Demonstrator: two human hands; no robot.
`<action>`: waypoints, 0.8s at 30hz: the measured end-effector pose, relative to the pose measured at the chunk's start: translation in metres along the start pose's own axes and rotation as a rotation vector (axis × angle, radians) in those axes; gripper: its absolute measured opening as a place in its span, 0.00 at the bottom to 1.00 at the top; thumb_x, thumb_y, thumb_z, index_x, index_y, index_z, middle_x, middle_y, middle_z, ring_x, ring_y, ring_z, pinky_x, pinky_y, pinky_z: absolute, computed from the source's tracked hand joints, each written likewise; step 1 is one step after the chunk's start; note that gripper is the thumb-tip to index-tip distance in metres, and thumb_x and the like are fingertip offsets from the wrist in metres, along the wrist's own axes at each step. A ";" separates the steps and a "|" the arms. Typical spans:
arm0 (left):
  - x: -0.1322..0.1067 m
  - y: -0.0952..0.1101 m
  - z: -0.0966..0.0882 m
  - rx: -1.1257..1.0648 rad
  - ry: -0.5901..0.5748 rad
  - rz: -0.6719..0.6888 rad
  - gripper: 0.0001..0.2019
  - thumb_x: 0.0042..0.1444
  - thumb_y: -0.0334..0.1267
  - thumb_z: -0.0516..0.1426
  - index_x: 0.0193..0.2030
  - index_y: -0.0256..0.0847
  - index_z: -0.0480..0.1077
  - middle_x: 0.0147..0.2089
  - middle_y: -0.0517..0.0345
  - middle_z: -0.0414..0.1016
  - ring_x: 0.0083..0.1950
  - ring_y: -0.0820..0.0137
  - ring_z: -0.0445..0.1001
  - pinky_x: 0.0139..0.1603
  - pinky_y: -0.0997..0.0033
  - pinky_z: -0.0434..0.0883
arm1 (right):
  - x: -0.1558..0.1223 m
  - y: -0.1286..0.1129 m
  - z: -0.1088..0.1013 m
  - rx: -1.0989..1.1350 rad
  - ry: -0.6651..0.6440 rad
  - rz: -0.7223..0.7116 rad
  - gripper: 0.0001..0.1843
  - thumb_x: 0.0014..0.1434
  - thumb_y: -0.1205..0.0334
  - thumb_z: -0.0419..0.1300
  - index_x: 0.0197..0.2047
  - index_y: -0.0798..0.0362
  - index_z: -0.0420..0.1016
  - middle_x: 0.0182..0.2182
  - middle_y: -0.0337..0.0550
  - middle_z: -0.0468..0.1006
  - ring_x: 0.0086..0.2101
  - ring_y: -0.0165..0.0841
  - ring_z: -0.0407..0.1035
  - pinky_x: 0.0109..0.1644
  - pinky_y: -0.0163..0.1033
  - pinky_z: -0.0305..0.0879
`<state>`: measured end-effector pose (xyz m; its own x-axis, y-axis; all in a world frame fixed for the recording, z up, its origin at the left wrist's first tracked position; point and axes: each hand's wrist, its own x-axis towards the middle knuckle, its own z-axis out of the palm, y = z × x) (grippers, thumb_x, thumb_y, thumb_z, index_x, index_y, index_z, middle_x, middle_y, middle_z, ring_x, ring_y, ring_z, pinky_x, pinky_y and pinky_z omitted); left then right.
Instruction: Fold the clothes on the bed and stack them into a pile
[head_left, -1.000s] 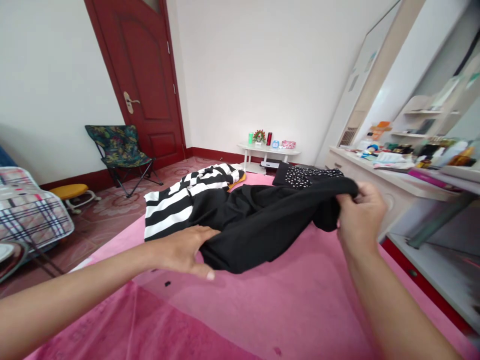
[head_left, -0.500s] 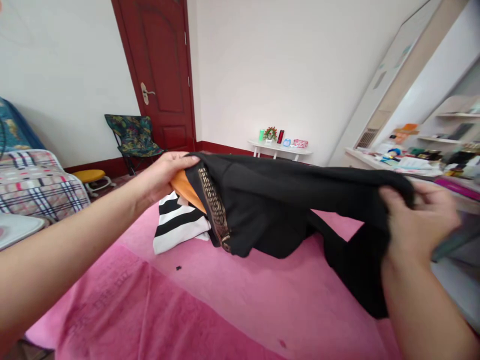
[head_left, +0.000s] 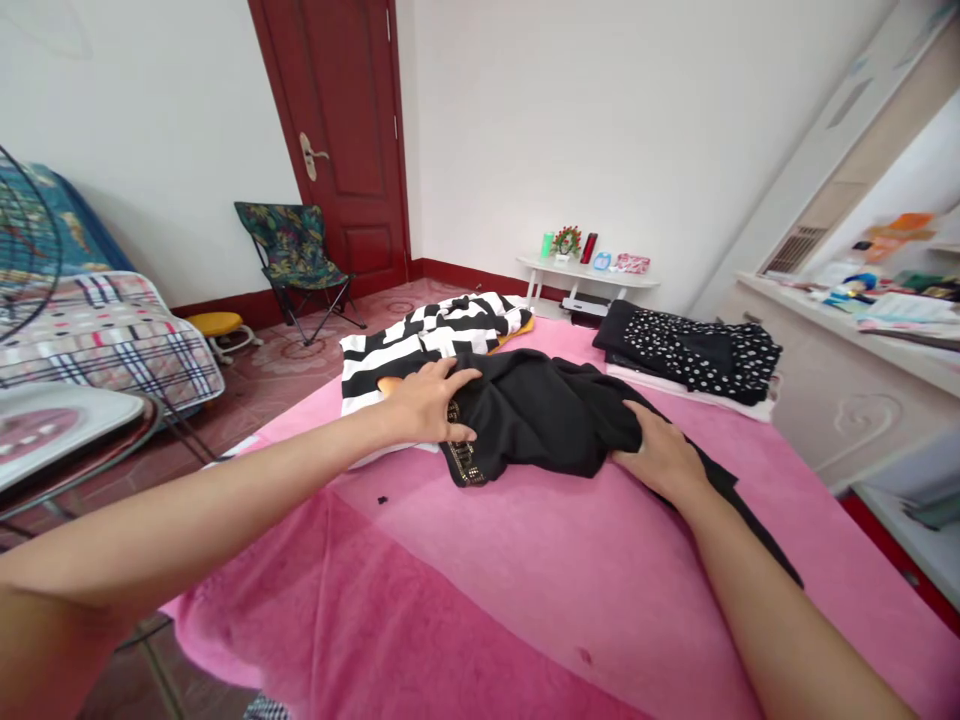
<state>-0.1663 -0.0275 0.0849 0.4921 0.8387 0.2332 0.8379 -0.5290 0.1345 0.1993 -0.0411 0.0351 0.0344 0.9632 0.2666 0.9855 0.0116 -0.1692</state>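
A black garment (head_left: 540,415) with a gold-studded edge (head_left: 461,460) lies bunched on the pink bed cover (head_left: 525,560). My left hand (head_left: 431,400) rests on the garment's left end, fingers spread flat over the cloth, close to the striped garment. My right hand (head_left: 660,455) lies palm down on its right end, with the fingertips partly under a fold. A black tail of the garment runs on beneath my right forearm. An orange piece of cloth (head_left: 390,385) peeks out by my left hand.
A black-and-white striped garment (head_left: 420,345) lies behind the black one. A folded polka-dot garment (head_left: 690,345) sits at the back right. A white dresser (head_left: 825,370) stands to the right. A folding chair (head_left: 296,250), red door (head_left: 337,140), small white table (head_left: 589,275) and fan (head_left: 45,400) surround the bed.
The black garment, held stretched in the air between both hands before, now lies on the bed. Both hands came down with it and rest on it.
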 end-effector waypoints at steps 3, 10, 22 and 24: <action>0.004 0.010 0.012 0.091 -0.066 0.012 0.39 0.40 0.45 0.64 0.62 0.43 0.59 0.59 0.43 0.62 0.55 0.48 0.65 0.52 0.51 0.65 | -0.004 -0.004 0.000 -0.074 0.047 0.027 0.24 0.54 0.57 0.56 0.55 0.50 0.67 0.44 0.52 0.77 0.44 0.48 0.71 0.42 0.47 0.65; 0.020 0.027 -0.038 0.096 0.220 0.043 0.15 0.45 0.29 0.52 0.42 0.43 0.68 0.37 0.57 0.74 0.41 0.63 0.73 0.41 0.66 0.69 | -0.003 -0.003 -0.061 0.383 0.663 0.149 0.17 0.50 0.62 0.57 0.45 0.53 0.74 0.36 0.45 0.78 0.37 0.39 0.72 0.40 0.41 0.66; 0.000 0.012 -0.128 -0.073 0.844 0.080 0.13 0.49 0.24 0.46 0.36 0.36 0.69 0.41 0.62 0.75 0.44 0.72 0.73 0.49 0.69 0.70 | -0.016 -0.004 -0.132 0.462 1.392 0.012 0.12 0.49 0.63 0.61 0.39 0.58 0.76 0.33 0.44 0.76 0.36 0.37 0.72 0.42 0.42 0.66; 0.003 -0.005 -0.124 -0.138 0.853 0.022 0.14 0.50 0.25 0.45 0.37 0.35 0.69 0.40 0.61 0.75 0.41 0.73 0.73 0.46 0.70 0.71 | -0.010 0.004 -0.122 0.470 1.238 0.004 0.17 0.47 0.63 0.63 0.42 0.57 0.75 0.35 0.44 0.77 0.37 0.37 0.72 0.43 0.41 0.66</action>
<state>-0.1980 -0.0387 0.2043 0.1159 0.4736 0.8731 0.7672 -0.6010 0.2242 0.2231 -0.0837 0.1472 0.4121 0.0866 0.9070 0.8428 0.3420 -0.4155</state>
